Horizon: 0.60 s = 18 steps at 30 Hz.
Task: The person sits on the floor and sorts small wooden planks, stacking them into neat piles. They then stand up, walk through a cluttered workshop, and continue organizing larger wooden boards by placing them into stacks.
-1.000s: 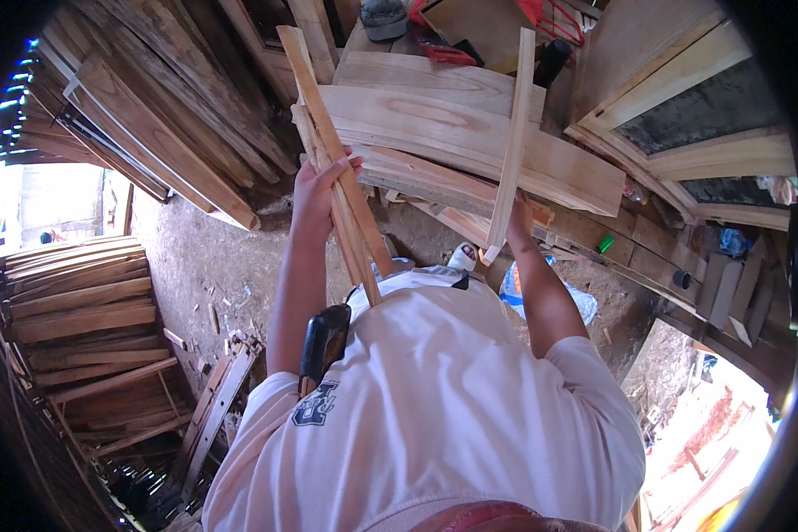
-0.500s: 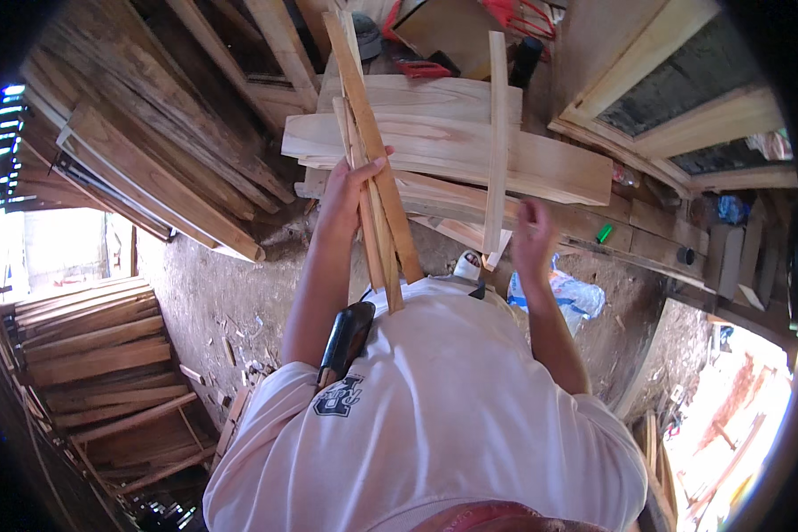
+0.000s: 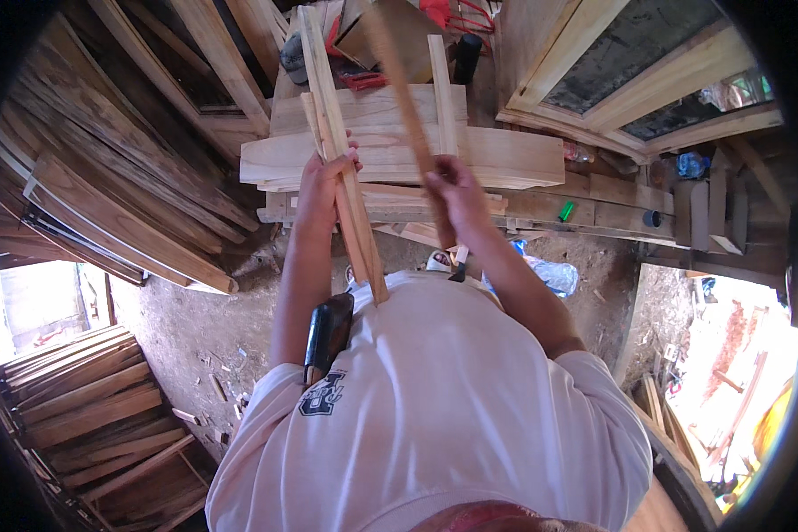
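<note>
Gripping: left hand (image 3: 324, 182) clenched around a bundle of pale wooden slats (image 3: 341, 160), held upright and slightly tilted, lower ends resting against the white shirt (image 3: 443, 399).
Right side: right hand (image 3: 457, 195) wrapped around a single darker slat (image 3: 408, 106), angled up and away from the bundle, blurred as if swung mid-air.
Whereabouts: slats held up in front of the chest, above the dirt floor (image 3: 186, 328), just before a stack of broad planks (image 3: 399, 155) on the table (image 3: 594, 208).
Behind: one more pale strip (image 3: 442, 89) stood upright against the plank stack, apart from both hands.
Surroundings: leaning boards (image 3: 124, 177) at left, stacked timber (image 3: 80, 399) lower left, framed window panels (image 3: 647, 80) upper right, a crumpled plastic bag (image 3: 550, 275) on the ground.
At the waist: dark tool handle (image 3: 328, 332) tucked near the left forearm.
Risk one: bundle looked loosely gathered, only one fist around several pieces; any slack in that grip and the outer slats could have slid down and scattered on the floor.
Risk two: lone slat passed close to the upright strip and the plank stack; a wide swing could have knocked the strip over.
Risk three: rough-sawn edges against bare palms, splinters likely if the wood slipped through the fingers.
</note>
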Motion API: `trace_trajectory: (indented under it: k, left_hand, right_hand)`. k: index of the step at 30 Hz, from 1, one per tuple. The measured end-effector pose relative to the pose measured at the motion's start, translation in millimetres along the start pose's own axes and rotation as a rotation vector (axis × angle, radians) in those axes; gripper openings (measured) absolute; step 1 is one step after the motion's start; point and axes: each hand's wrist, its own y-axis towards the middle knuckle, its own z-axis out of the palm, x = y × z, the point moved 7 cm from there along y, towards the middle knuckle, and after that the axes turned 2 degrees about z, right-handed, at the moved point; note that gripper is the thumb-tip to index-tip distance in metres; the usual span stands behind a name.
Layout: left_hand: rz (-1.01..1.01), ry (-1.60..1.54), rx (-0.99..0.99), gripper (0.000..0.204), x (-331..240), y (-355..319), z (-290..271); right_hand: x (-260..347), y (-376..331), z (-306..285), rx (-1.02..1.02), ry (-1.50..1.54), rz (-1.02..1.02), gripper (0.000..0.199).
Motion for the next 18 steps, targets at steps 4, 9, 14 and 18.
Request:
trace_trajectory:
  k: [4, 9, 14, 18]
  left_hand:
    - [0.009, -0.026, -0.013, 0.048, 0, 5, -6]
    - [-0.013, -0.012, -0.079, 0.048, 3, 7, -21]
    - [-0.017, -0.002, -0.101, 0.047, 7, 12, -27]
    - [-0.022, -0.006, -0.103, 0.046, 6, 11, -26]
  right_hand:
    - [-37, 16, -95, -0.155, 0.089, 0.041, 0.029]
    - [-79, 22, -124, -0.218, 0.157, 0.153, 0.029]
    - [-89, 29, -119, -0.273, 0.164, 0.088, 0.026]
    - [-84, 24, -116, -0.363, 0.022, 0.143, 0.027]
